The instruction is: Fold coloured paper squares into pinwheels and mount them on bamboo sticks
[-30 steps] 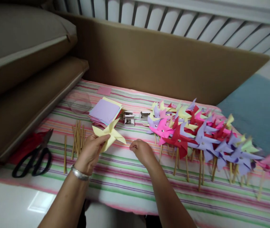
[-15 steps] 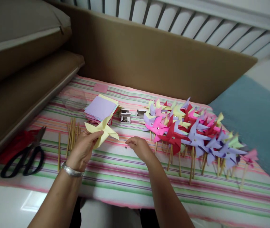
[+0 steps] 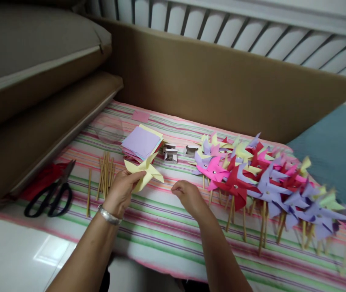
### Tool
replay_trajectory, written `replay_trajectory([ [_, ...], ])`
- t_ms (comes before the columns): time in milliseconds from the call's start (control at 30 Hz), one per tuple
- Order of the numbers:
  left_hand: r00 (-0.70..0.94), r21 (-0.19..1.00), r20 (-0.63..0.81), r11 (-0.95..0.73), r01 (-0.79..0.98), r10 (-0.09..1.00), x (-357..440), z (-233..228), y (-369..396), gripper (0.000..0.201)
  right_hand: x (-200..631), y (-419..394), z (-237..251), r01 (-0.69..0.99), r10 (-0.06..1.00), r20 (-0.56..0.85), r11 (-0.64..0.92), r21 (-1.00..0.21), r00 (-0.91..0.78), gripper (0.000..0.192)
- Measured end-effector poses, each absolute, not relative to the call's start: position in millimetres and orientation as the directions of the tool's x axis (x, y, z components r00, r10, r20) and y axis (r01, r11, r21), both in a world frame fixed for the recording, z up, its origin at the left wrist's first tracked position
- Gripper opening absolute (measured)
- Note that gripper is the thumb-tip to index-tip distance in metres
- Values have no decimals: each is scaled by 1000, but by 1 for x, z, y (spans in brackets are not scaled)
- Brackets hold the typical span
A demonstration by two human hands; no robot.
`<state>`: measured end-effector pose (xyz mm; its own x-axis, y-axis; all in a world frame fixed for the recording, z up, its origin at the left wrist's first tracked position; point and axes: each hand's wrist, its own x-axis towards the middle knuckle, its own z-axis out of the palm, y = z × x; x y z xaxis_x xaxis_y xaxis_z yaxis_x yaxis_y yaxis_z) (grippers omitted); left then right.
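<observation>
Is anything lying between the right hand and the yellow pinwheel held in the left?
Nothing visible: only bare striped cloth lies between the right hand and the yellow pinwheel gripped by the left hand.

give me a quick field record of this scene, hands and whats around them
left hand: holds a yellow pinwheel head off the cloth, no stick on it
right hand: low over the striped cloth, fingertips pinched; what they pinch is too small to tell
left of hands: loose wooden sticks, black scissors
behind hands: stack of paper squares, lilac on top; small metal boxes
right of hands: finished pinwheels on sticks, pink, red, lilac, yellow
backdrop: brown cardboard panel
</observation>
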<state>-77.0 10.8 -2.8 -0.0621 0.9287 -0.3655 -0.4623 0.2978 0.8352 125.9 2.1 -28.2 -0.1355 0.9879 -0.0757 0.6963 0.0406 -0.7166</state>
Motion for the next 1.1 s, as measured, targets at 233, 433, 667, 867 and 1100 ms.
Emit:
replay_trajectory([
  [233, -45, 840, -327, 268, -472, 944, -60, -4, 7, 26, 110, -14, 23, 374, 985, 158, 174, -911, -74, 8],
  [433, 28, 845, -299, 278, -456, 954, -40, -9, -1, 28, 100, -16, 18, 412, 978, 200, 205, -888, -56, 9],
  [667, 53, 844, -289, 280, -458, 956, -33, -7, -4, 24, 102, -10, 7, 361, 989, 143, 148, -921, -39, 8],
  [867, 62, 852, -294, 291, -435, 954, -35, -7, -3, 23, 101, -9, 5, 380, 993, 118, 119, -917, -27, 8],
  [1100, 43, 864, -288, 279, -420, 957, -36, -8, -3, 20, 100, -10, 4, 452, 980, 198, 190, -872, -28, 8],
])
